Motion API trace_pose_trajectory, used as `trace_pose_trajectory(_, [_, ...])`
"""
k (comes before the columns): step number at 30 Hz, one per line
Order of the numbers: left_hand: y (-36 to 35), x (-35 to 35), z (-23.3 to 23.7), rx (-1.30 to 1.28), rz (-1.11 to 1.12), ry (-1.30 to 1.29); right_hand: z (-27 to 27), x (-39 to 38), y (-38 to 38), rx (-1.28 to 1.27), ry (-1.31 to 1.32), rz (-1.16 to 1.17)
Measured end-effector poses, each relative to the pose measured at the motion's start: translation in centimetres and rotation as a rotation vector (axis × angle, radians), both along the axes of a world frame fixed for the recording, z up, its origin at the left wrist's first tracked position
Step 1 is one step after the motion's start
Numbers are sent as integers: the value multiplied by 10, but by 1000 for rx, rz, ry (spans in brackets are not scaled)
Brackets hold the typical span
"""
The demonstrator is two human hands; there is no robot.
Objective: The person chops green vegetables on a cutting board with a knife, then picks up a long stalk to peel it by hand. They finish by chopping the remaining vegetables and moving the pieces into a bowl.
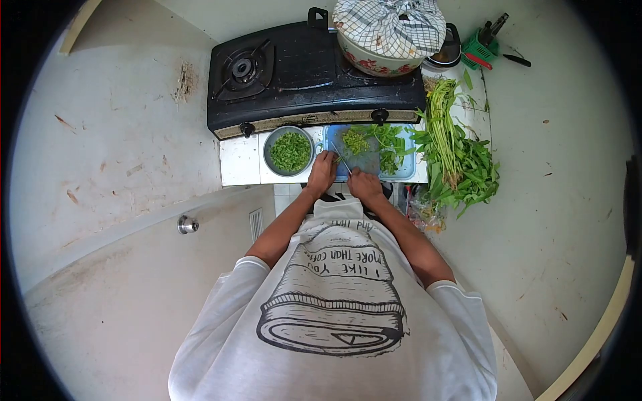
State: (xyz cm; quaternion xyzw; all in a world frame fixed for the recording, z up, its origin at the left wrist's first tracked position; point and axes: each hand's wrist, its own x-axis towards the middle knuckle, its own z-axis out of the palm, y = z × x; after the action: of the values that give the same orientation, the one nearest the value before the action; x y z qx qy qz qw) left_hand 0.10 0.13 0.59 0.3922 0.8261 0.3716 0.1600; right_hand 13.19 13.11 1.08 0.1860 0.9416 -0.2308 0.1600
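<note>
Grey-rimmed, the bowl (267,160) was set near the left fingers (326,158), seemingly for reach; their grip was unclear, while the knife (343,160) was clasped by the right fingers (356,176).

We see a narrow open lane on the white tiled counter (241,162) left of the gray bowl (271,166), while the gas stove (287,60) walls off the cutting board's (364,160) far side and piled leafy greens (461,160) crowd its right.
</note>
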Motion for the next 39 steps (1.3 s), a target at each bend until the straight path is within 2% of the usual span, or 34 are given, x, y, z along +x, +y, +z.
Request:
trace_pose_trajectory(5, [2, -1, 2, 2, 30, -50, 0, -2, -1, -13, 32, -43])
trace_pose_trajectory(10, [-2, 0, 1, -13, -8, 7, -10, -22, -1, -22, 140, -55])
trace_pose_trajectory(16, [-2, -1, -2, -25, -9, 19, 0, 4, 4, -25, 102, -32])
trace_pose_trajectory(25, [-1, -1, 2, 1, -6, -20, -10, -1, 6, 6, 107, -112])
trace_pose_trajectory(32, [-1, -1, 0, -9, 30, -61, -2, 5, 3, -44, 108, -32])
trace_pose_trajectory(39, [-2, -2, -1, -26, -23, 33, -1, 4, 5, -44, 120, -68])
